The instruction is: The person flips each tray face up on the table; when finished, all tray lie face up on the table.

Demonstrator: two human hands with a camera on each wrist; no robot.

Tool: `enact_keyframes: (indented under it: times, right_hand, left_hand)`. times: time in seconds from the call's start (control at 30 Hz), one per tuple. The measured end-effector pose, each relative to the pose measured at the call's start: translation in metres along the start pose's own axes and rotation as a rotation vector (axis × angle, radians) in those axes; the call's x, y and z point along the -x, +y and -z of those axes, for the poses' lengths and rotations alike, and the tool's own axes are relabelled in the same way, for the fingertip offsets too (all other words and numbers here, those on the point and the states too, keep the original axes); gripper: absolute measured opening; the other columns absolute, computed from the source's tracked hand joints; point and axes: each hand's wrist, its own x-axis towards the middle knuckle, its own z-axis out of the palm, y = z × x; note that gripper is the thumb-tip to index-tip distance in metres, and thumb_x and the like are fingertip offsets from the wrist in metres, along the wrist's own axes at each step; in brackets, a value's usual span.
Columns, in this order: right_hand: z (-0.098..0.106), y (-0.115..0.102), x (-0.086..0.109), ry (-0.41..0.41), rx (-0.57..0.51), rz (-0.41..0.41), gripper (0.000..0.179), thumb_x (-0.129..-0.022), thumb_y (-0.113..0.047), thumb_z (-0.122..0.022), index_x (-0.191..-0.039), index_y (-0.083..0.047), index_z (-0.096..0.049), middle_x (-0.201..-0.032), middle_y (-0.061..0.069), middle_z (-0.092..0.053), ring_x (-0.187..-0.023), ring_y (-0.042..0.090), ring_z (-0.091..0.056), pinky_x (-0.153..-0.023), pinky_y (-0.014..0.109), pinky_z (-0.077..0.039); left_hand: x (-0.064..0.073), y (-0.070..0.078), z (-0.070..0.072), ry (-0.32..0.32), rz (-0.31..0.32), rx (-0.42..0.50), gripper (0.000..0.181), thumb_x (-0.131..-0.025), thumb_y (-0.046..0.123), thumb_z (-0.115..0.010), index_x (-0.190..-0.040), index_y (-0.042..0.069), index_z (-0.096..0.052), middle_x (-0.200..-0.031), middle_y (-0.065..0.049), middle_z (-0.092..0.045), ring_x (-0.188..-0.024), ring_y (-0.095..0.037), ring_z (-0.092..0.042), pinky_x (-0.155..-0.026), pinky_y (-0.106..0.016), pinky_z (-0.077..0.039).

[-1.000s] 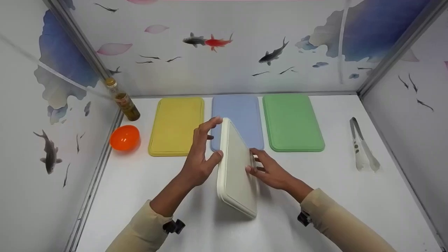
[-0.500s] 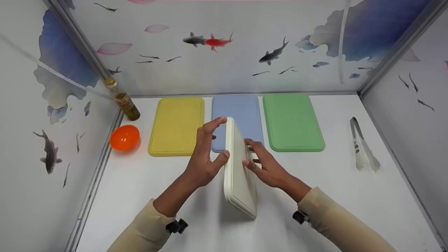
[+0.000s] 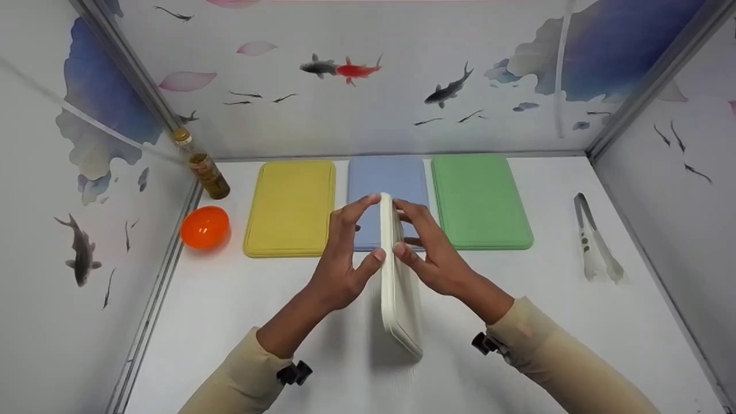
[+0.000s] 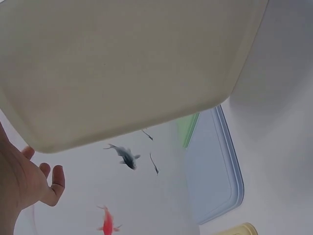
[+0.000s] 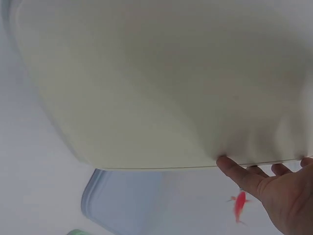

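A cream cutting board (image 3: 397,299) stands on edge above the middle of the white table, its narrow upper side toward me. My left hand (image 3: 345,267) holds it from the left, with thumb and index fingertip spread along that upper edge. From the other side, my right hand (image 3: 434,253) holds the same edge; in the right wrist view the right thumb (image 5: 230,164) meets the board's border and the other fingers lie partly behind it. Part of the left hand (image 4: 32,178) shows past a board corner in the left wrist view, fingers bent.
Yellow (image 3: 290,207), blue (image 3: 388,175) and green (image 3: 482,201) cutting boards lie in a row at the back. An orange bowl (image 3: 205,227) and an oil bottle (image 3: 207,172) are on the left. Metal tongs (image 3: 595,241) lie at the right. Printed walls enclose the table.
The cream board has swung more edge-on, its upper edge shifting right along with my left hand. My right hand has slid up and left to that edge.
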Motion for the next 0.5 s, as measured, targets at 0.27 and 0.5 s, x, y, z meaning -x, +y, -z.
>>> enact_keyframes:
  times: [0.27,0.5]
  right_hand:
    - [0.012,-0.022,-0.014,0.042,0.029,0.081,0.085,-0.107,-0.075,-0.049,-0.174,-0.023,-0.034,-0.166,0.011,-0.044,-0.154,0.038,-0.051,-0.106,0.067,-0.058]
    - [0.023,-0.032,-0.020,0.091,0.040,0.131,0.066,-0.108,-0.032,-0.071,-0.168,-0.018,-0.046,-0.166,0.011,-0.046,-0.149,0.034,-0.056,-0.100,0.067,-0.061]
  left_hand:
    - [-0.001,0.002,-0.004,-0.017,-0.005,0.017,0.074,-0.109,0.066,-0.042,-0.170,0.028,-0.027,-0.175,0.000,-0.035,-0.155,-0.022,-0.034,-0.119,-0.062,-0.043]
    - [-0.003,0.003,-0.007,-0.040,-0.025,0.013,0.077,-0.109,0.071,-0.039,-0.172,0.028,-0.026,-0.176,0.000,-0.033,-0.154,-0.022,-0.034,-0.120,-0.064,-0.042]
